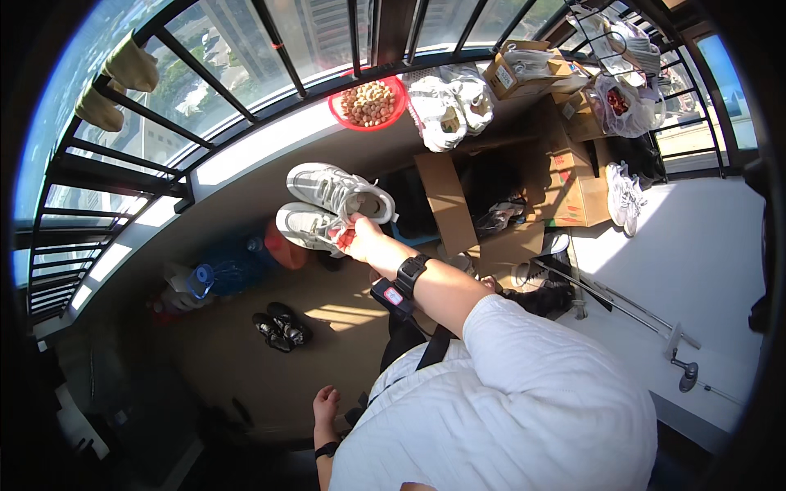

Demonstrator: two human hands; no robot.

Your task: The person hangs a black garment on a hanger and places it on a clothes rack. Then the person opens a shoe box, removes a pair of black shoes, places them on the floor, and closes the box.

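My right arm reaches forward, and my right hand (359, 239) is closed on a pair of white-and-grey sneakers (319, 184). It grips them near their heel openings, with the toes pointing left. The pair hangs in front of the low wall below the window ledge. My left hand (326, 401) is low beside my body, its fingers curled in with nothing seen in them. Ahead of the sneakers, a red bowl of nuts (368, 105) rests on the ledge. To its right, another pair of white shoes (449, 106) also sits there.
Black railings (278, 49) line the windows. Cardboard boxes (577, 176) stand at the right, with white shoes (625, 196) beside them. Black shoes (281, 326) and a large blue bottle (214, 280) are on the floor at left. A white door panel with a handle (686, 372) is at right.
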